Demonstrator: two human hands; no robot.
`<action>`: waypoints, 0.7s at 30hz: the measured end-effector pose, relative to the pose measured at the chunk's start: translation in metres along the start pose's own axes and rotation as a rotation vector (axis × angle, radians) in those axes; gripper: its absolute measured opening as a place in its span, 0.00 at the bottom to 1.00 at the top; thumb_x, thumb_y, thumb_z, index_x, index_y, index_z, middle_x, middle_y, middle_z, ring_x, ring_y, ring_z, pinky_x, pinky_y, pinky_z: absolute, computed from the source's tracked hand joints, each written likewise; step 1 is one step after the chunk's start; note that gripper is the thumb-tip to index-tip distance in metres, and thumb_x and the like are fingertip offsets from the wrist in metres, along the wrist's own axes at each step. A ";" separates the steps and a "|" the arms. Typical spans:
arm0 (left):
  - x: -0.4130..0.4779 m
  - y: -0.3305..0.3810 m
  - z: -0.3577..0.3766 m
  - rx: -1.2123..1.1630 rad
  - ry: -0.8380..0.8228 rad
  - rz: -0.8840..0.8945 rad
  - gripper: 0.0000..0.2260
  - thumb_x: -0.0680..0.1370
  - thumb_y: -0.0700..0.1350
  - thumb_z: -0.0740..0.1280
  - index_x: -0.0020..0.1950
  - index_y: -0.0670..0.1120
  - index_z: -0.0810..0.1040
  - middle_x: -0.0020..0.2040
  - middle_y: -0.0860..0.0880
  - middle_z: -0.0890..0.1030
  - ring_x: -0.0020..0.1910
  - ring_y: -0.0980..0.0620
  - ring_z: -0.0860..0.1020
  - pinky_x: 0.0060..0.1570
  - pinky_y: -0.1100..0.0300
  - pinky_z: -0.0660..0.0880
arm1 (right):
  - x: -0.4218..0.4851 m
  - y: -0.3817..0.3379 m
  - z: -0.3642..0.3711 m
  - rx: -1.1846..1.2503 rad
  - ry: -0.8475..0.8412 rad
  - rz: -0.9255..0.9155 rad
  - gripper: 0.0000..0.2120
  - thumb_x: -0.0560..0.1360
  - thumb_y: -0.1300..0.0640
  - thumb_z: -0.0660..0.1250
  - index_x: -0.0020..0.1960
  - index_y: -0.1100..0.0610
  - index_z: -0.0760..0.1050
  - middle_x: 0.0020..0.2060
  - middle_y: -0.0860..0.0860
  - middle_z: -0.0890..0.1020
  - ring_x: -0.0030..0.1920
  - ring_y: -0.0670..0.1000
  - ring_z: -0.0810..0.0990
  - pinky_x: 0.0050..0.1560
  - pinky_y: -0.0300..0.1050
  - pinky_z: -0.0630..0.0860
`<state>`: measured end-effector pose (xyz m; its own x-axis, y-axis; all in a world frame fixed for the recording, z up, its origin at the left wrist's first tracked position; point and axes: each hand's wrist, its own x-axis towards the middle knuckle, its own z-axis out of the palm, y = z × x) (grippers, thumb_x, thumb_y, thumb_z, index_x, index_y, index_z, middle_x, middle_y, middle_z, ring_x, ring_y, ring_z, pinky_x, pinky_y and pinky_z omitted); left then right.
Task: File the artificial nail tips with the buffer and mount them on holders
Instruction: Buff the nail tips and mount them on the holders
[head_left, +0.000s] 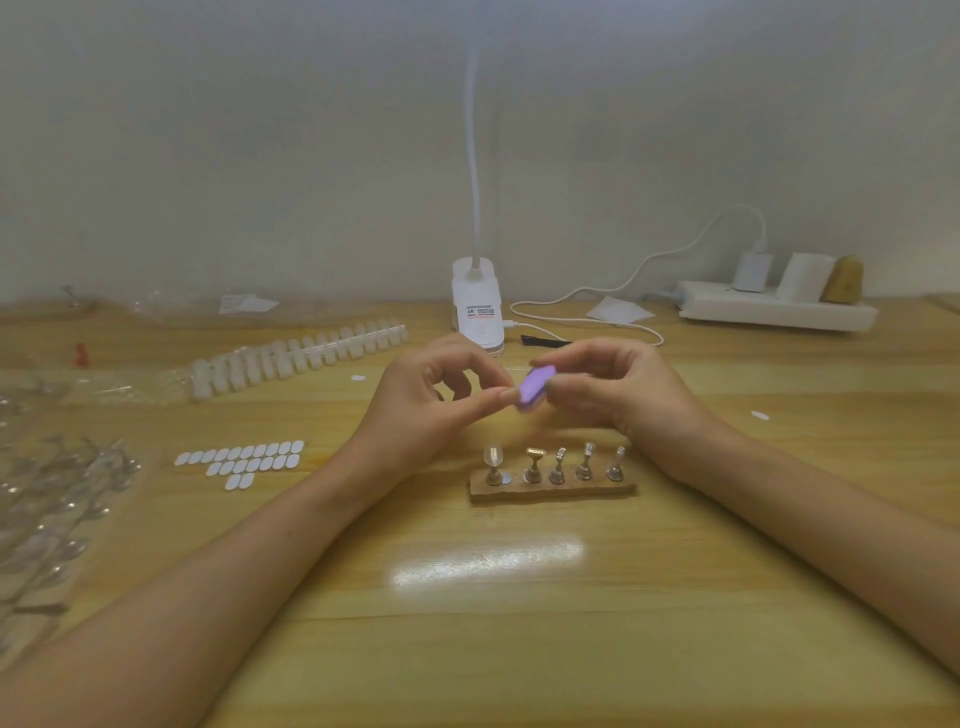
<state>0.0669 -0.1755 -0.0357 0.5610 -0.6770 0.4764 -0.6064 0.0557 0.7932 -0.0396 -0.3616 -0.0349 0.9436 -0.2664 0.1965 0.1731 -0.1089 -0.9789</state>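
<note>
My right hand (618, 389) grips a small purple buffer block (535, 387) above the table's middle. My left hand (431, 400) pinches something small between thumb and forefinger right against the buffer; the nail tip itself is too small to make out. Just below the hands stands a brown base (553, 491) with several metal holders; the leftmost holder (493, 462) carries a clear nail tip, the others look bare. A strip of white nail tips (296, 353) lies to the upper left.
Rows of white adhesive tabs (241, 460) lie left of the base. Clear plastic bags of holders (57, 499) fill the left edge. A white clip lamp (477, 306), its cable, and a power strip (774, 312) stand along the wall.
</note>
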 end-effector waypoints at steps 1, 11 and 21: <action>0.000 0.000 0.000 -0.006 0.006 -0.004 0.05 0.72 0.45 0.76 0.38 0.52 0.83 0.42 0.55 0.81 0.36 0.60 0.74 0.35 0.71 0.67 | 0.001 0.000 -0.001 0.018 0.037 0.000 0.13 0.67 0.57 0.75 0.51 0.57 0.84 0.47 0.56 0.87 0.49 0.55 0.86 0.49 0.44 0.82; 0.000 -0.002 -0.001 0.003 0.007 0.004 0.05 0.73 0.44 0.76 0.39 0.51 0.83 0.43 0.55 0.82 0.36 0.61 0.75 0.35 0.71 0.68 | -0.001 0.001 -0.001 -0.037 -0.102 0.011 0.10 0.69 0.59 0.75 0.51 0.56 0.84 0.47 0.58 0.87 0.49 0.57 0.87 0.51 0.50 0.83; 0.001 -0.002 -0.001 0.005 0.009 -0.006 0.04 0.72 0.45 0.76 0.40 0.51 0.83 0.43 0.56 0.81 0.37 0.60 0.76 0.35 0.71 0.68 | 0.001 0.002 -0.003 0.000 0.008 0.001 0.13 0.68 0.56 0.75 0.52 0.58 0.83 0.48 0.56 0.87 0.50 0.56 0.86 0.48 0.46 0.84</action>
<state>0.0691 -0.1760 -0.0365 0.5697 -0.6708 0.4748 -0.6057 0.0479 0.7943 -0.0388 -0.3646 -0.0365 0.9415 -0.2746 0.1955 0.1717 -0.1084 -0.9792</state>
